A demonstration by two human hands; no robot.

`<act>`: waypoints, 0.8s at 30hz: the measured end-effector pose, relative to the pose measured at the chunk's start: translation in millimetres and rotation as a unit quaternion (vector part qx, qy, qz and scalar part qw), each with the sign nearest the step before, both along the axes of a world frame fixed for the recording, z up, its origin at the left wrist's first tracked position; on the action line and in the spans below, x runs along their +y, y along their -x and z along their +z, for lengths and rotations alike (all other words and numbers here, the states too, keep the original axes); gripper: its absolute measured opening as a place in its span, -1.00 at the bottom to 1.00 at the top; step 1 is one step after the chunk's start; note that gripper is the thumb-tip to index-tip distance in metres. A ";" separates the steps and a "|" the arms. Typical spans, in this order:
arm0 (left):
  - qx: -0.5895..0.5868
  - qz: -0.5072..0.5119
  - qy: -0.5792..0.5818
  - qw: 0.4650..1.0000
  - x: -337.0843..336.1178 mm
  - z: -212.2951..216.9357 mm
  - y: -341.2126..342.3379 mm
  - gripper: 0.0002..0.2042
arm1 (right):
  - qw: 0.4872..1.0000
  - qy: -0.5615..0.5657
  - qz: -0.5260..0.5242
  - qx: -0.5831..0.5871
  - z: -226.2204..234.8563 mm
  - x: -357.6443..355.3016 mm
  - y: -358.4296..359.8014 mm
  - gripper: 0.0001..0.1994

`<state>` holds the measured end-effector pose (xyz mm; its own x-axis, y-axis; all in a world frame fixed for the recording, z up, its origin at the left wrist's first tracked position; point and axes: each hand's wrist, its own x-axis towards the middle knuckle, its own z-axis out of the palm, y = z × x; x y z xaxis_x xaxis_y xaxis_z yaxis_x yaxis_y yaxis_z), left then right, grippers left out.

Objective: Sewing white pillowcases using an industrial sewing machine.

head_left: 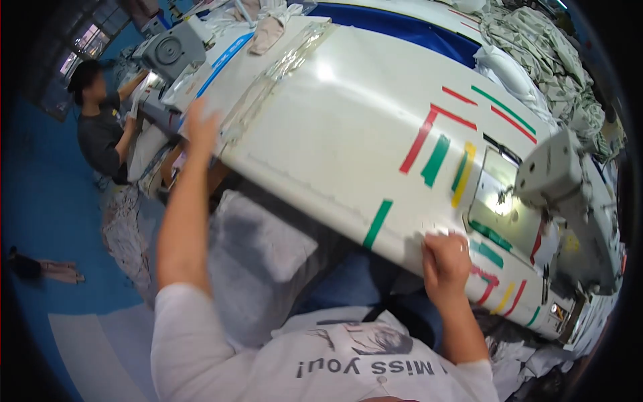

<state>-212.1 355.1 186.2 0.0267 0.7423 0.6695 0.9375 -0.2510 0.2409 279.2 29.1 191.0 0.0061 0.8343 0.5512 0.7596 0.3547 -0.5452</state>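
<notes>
My left hand (203, 127) reaches out over the left end of the white sewing table (341, 114). Motion smears its fingers, and I see nothing clearly held in it. The right hand (447, 262) rests as a loose fist on the table's near edge, beside green tape; nothing shows in it. To its right stands a sewing machine (556, 174), its lamp shining on the metal needle plate (494, 187). Pale grey cloth (258, 244) hangs below the table's near edge, between my arms.
Red, green and yellow tape strips (439, 161) mark the tabletop. Crumpled patterned fabric (536, 53) lies piled at the far right. At the left, a person (100, 127) works by another sewing machine (174, 53). Cloth (124, 228) trails onto the blue floor (40, 201).
</notes>
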 end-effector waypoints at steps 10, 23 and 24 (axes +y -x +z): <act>0.106 0.075 0.041 0.991 272.5 -26.9 -144.4 -0.67 | 0.990 0.103 -0.101 0.002 -3.6 8.3 -1.9 -0.75; -0.700 -0.386 0.358 0.482 54.6 45.2 -332.6 -0.77 | 0.991 0.084 -0.099 0.011 -7.6 4.1 -4.5 -0.76; -0.692 -0.391 0.359 0.489 6.1 52.8 -345.4 -0.74 | 0.992 0.077 -0.099 0.017 -7.2 5.0 -5.8 -0.76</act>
